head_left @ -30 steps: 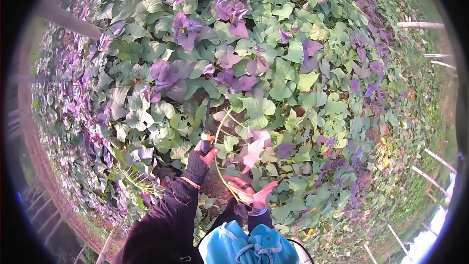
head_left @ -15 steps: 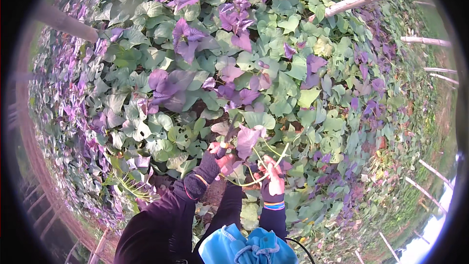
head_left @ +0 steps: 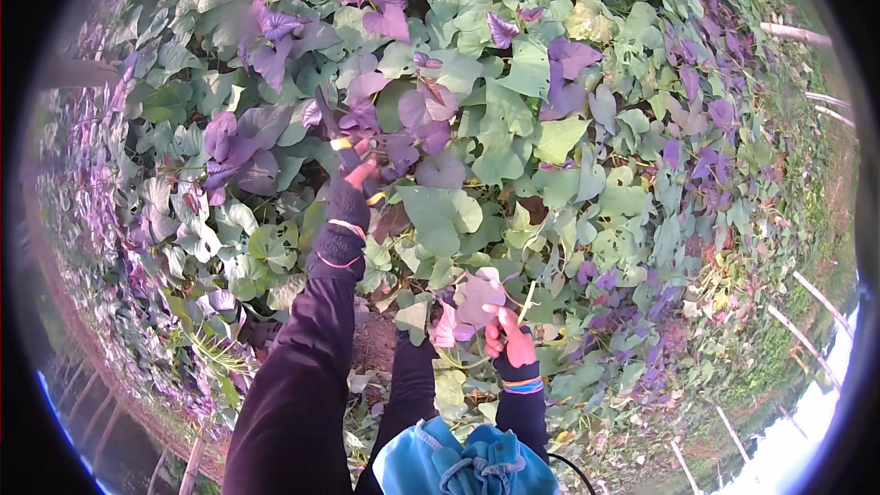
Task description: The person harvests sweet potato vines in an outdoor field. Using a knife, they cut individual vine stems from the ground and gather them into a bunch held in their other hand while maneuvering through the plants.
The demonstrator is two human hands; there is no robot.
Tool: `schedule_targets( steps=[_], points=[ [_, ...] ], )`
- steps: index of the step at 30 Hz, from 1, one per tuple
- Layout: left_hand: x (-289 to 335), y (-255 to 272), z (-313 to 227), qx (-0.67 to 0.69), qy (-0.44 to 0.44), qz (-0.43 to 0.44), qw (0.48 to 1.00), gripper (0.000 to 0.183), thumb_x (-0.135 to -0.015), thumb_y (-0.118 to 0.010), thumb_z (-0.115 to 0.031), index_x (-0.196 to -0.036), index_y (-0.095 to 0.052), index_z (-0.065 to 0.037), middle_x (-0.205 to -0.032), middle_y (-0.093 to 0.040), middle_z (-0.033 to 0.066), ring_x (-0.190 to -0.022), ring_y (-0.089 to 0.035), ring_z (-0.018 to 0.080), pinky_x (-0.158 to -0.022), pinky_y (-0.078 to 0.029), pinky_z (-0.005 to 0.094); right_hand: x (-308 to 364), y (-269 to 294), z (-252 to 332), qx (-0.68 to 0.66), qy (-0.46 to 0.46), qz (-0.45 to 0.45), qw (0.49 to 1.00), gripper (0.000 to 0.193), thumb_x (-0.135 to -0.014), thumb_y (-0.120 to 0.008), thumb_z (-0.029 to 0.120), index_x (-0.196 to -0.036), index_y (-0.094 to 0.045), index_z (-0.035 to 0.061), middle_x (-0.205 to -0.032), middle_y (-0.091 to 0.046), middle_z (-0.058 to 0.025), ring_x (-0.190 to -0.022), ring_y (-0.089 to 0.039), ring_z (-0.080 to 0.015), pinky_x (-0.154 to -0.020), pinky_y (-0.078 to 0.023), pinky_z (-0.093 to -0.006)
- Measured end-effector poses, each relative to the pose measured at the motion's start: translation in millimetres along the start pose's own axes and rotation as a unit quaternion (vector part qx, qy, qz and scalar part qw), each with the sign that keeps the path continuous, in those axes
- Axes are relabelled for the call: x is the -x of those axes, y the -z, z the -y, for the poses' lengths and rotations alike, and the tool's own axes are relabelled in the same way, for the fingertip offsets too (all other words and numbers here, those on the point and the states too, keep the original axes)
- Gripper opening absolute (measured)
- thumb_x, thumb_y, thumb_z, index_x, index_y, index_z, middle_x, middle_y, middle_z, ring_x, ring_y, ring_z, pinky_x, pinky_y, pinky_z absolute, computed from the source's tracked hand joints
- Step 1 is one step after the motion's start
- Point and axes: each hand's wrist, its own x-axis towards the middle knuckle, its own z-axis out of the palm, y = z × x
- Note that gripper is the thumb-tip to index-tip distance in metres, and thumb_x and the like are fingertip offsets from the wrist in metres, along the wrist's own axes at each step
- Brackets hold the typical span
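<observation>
My left hand point(head_left: 362, 174) is stretched forward into the leaves, its fingers closed round a knife point(head_left: 328, 117) with a dark blade and a yellow band. The blade points away from me, beside purple-tinted leaves point(head_left: 424, 110). Lower and to the right, my right hand point(head_left: 511, 341) is closed on a vine cutting point(head_left: 526, 302). Its pale stem end sticks up past the fingers, and a pinkish-purple leaf point(head_left: 478, 298) hangs just left of the hand. Both hands are in dark fingerless coverings, with coloured bands at the wrists.
Dense green and purple vine foliage point(head_left: 440, 215) spreads all round. A bunch of pale cut stems point(head_left: 220, 353) lies on the leaves at left. Wooden poles point(head_left: 78, 73) stand at the edges. Blue cloth point(head_left: 458, 458) shows at the bottom, beside my dark-clothed leg.
My left hand has moved forward and left with the knife, away from my right hand. The right hand keeps the vine cutting, slightly lower. The view has shifted.
</observation>
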Motion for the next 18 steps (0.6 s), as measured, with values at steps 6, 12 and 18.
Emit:
schedule_targets(
  steps=[6, 12, 18],
  points=[
    [170, -47, -34, -0.235, -0.245, 0.306, 0.889, 0.036, -0.067, -0.056, -0.001, -0.102, -0.05, -0.005, -0.104, -0.05, 0.0108, -0.095, -0.051, 0.0223, -0.08, -0.041, 0.0339, -9, -22, 28, -0.023, 0.01, 0.04, 0.999, 0.043, -0.085, -0.038, 0.041, -0.101, -0.048, 0.0013, -0.08, -0.056, -0.0075, -0.049, -0.04, -0.0079, -0.044, -0.035, -0.022],
    [220, -104, -42, -0.427, -0.183, 0.536, 0.705, 0.047, -0.055, -0.055, -0.004, -0.101, -0.048, -0.008, -0.103, -0.049, 0.0107, -0.092, -0.051, 0.0276, -0.077, -0.043, 0.0346, 20, 31, 28, -0.072, 0.068, -0.008, 0.995, 0.012, -0.081, -0.052, 0.017, -0.081, -0.053, 0.0052, -0.071, -0.052, -0.0026, -0.052, -0.048, -0.0096, -0.044, -0.037, -0.0219],
    [110, -126, 30, -0.73, -0.166, 0.305, 0.589, 0.028, -0.07, -0.054, -0.019, -0.097, -0.047, -0.012, -0.081, -0.049, 0.0128, -0.067, -0.055, 0.0304, -0.058, -0.045, 0.04, 47, 29, 27, -0.125, 0.045, -0.051, 0.99, 0.022, -0.081, -0.051, 0.015, -0.1, -0.054, 0.0046, -0.065, -0.046, 0.0014, -0.053, -0.041, -0.0064, -0.045, -0.035, -0.0198]
  ],
)
